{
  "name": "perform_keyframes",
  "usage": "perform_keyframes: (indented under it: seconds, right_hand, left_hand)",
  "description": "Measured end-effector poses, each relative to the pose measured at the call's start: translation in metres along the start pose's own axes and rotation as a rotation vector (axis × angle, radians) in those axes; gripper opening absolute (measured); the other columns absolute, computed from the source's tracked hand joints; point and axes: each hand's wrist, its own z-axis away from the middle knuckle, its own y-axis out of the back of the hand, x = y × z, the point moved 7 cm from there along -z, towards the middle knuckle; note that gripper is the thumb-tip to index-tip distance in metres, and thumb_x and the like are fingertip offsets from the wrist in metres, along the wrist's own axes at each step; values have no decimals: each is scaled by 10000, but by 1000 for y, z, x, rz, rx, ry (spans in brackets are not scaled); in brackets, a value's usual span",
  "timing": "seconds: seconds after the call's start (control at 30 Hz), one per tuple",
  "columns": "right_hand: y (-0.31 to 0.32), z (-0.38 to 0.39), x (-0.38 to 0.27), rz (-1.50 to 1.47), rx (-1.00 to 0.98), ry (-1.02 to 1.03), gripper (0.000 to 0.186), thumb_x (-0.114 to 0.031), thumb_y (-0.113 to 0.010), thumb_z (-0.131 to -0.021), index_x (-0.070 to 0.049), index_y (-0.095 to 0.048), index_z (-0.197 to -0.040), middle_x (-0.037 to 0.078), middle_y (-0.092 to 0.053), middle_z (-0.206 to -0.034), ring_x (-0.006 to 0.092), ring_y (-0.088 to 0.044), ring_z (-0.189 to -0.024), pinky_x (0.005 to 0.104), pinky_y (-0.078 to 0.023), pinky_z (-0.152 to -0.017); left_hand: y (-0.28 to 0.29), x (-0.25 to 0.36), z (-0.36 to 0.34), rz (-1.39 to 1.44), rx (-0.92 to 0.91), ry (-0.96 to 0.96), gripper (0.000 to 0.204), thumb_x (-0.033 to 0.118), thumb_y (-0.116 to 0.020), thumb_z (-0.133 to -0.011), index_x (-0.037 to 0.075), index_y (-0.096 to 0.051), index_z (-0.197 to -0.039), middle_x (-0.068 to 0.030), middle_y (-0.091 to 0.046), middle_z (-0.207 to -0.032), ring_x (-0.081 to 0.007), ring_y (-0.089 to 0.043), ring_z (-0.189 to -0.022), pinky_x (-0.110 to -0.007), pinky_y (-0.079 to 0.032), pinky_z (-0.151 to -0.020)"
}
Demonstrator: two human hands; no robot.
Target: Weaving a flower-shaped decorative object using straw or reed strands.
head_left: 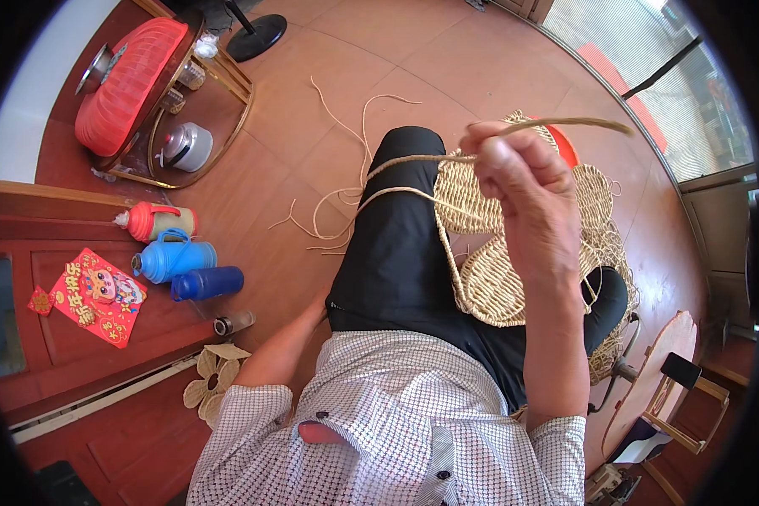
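Observation:
Raised above my right thigh, my right hand [530, 190] pinches a twisted straw cord [578, 124] between thumb and fingers. A stiff end of it sticks out to the right, and the cord runs left over my left knee. Behind and below this hand lies a woven straw piece [496, 282] with rounded, petal-like lobes, resting by my lap. A second strand [405, 191] crosses my left thigh from the weave, with loose ends trailing onto the floor. My left forearm [282, 354] reaches down beside my left thigh; the hand itself is hidden there.
A blue thermos jug [177, 257], a red one [160, 222] and a dark blue bottle [209, 283] stand at the left. Beyond them is a glass-shelved table [238, 126] with a red mesh cover [135, 80]. A flower-shaped woven piece [215, 379] lies lower left.

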Motion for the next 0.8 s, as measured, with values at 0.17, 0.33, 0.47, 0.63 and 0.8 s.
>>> perform_keyframes:
  seconds: [0.17, 0.33, 0.47, 0.63, 0.8]
  right_hand:
    - [12, 15, -8, -428, -41, -97, 232, -205, -694, -1118, -19, -735, -1251, 139, -806, -1117, 145, -768, -898, 262, -639, -787]
    - [15, 40, 9, -518, -67, -164, 220, -207, -581, -1173, -13, -661, -1239, 163, -793, -1123, 163, -787, -917, 272, -654, -779]
    - [22, 57, 39, -529, 0, -283, 210, -200, -526, -1194, -29, -637, -1245, 149, -787, -1115, 157, -783, -900, 276, -654, -780]
    - [169, 81, 28, -260, 392, -100, 241, -197, -590, -1172, -18, -670, -1313, 40, -711, -989, 93, -670, -818, 210, -578, -716]
    - [353, 146, 28, -225, 564, -25, 340, -173, -560, -1181, 15, -577, -1465, 18, -620, -1106, 66, -589, -866, 185, -560, -737]
  left_hand:
    - [49, 79, 13, -229, 166, -106, 371, 328, -531, -1146, 34, -746, -1213, -106, -777, -1087, -173, -709, -1014, -383, -525, -926]
    - [117, 285, 96, 4, 642, -553, 444, 411, -474, -1182, 51, -734, -1170, -62, -753, -1043, -205, -687, -992, -384, -525, -945]
    - [53, 402, 147, 113, -200, -690, 420, 437, -576, -1165, 51, -702, -1058, -14, -706, -914, -122, -653, -868, -296, -530, -909]
    - [107, 438, 119, 149, -161, -678, 285, 391, -685, -1118, 124, -707, -1019, 71, -624, -831, -2, -491, -697, -197, -378, -600]
    - [224, 436, 73, 237, 216, -690, 255, 399, -703, -1108, 157, -710, -1030, 126, -530, -785, 33, -345, -574, -196, -240, -498]
